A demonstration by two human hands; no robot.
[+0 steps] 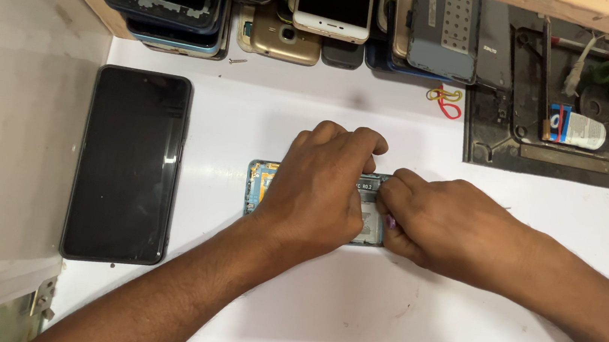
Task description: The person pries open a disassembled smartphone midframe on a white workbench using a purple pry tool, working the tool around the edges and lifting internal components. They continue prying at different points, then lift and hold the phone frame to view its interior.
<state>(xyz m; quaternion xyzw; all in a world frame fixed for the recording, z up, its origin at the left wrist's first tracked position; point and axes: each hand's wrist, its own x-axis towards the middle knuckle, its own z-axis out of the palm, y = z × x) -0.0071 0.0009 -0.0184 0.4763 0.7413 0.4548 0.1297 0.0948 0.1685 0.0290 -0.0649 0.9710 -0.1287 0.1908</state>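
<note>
White laminate forms the worktop [351, 304], and an opened phone [264, 183] with a teal frame lies flat near its middle, back cover off and internal parts exposed. This opened phone serves as the landmark for all positions below.

The left hand [317, 191] rests palm-down on top of the opened phone, covering most of its middle; its fingers [338, 138] are curled and pressed down over the far edge. The right hand [445, 227] sits at the right end of the opened phone, touching the left hand; its fingers [396, 199] are pinched together on the exposed parts there. Whether they grip a small item cannot be determined.

Left of the opened phone, well apart, a black phone [128, 164] lies screen-up. Beyond the opened phone, a stack of phones and phone backs [298, 12] lines the rear of the worktop. Beyond and to the right lie red and yellow rubber bands [445, 99] and a dark tool tray [558, 122].
</note>
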